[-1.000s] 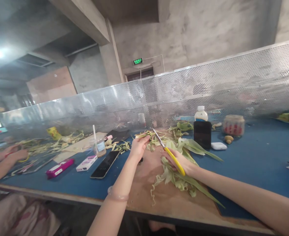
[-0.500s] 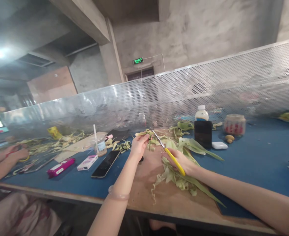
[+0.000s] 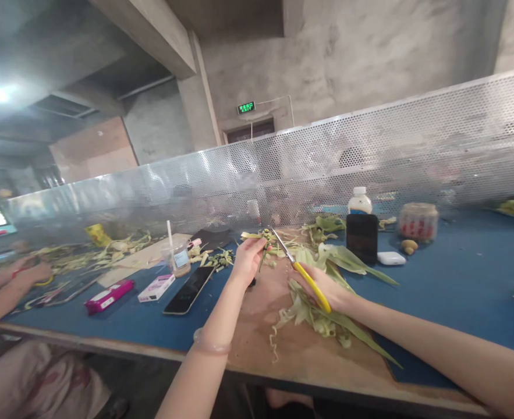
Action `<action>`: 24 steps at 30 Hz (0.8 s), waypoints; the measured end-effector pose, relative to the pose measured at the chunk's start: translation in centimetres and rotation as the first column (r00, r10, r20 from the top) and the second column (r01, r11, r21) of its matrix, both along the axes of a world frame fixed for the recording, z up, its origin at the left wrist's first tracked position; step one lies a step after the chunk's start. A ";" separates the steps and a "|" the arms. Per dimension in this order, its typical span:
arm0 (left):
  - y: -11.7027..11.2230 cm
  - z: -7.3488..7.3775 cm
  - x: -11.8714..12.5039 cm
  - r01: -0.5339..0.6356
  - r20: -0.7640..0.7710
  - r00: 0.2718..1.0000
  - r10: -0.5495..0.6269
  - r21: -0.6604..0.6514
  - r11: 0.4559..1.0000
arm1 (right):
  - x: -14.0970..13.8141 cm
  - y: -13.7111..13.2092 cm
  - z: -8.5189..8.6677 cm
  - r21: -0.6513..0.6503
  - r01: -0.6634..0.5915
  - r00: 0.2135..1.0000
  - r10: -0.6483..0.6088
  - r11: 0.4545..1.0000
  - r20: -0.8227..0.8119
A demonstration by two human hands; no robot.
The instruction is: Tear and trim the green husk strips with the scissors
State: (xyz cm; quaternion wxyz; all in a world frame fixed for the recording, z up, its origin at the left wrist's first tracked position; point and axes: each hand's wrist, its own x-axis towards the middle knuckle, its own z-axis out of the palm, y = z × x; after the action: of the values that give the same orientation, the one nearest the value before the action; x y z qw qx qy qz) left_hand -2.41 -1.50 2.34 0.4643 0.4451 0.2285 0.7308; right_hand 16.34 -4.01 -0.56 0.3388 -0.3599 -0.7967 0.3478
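My left hand is closed on a small bundle of green and pale husk strips, which pokes out past the fingertips. In my right hand are yellow-handled scissors. Their metal blades point up and away from me, with the tips just right of the bundle. Whether the blades touch it I cannot tell. Pale green husk leaves lie under and around my right hand, on a brown board.
Left of me are a phone, a small box, a magenta pack and a cup with a straw. A co-worker's hands are at far left. An upright dark phone, earbud case and jar stand right. A perforated metal screen runs behind.
Both hands stay nearly in place with the same holds. The husk bundle in my left hand has turned slightly. The view has shifted a little.
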 end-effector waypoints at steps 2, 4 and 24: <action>-0.1 0.0 0.1 0.005 -0.007 1.000 -0.006 -0.011 1.000 | -0.1 -0.1 0.1 -0.002 0.003 1.000 -0.003 1.000 0.002; -0.2 0.1 0.1 0.001 -0.010 1.000 -0.001 -0.020 1.000 | -0.2 0.0 0.0 0.011 0.007 1.000 -0.007 1.000 -0.004; -0.7 0.3 -0.3 0.035 -0.042 0.998 -0.038 -0.066 0.997 | -0.2 -0.3 0.0 0.079 0.002 1.000 -0.002 0.997 0.003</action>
State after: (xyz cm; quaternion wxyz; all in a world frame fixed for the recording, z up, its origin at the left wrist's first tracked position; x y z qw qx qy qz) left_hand -2.72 -2.23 2.64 0.4869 0.4497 0.2541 0.7044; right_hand 16.11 -4.31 -0.55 0.3517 -0.3477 -0.8100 0.3151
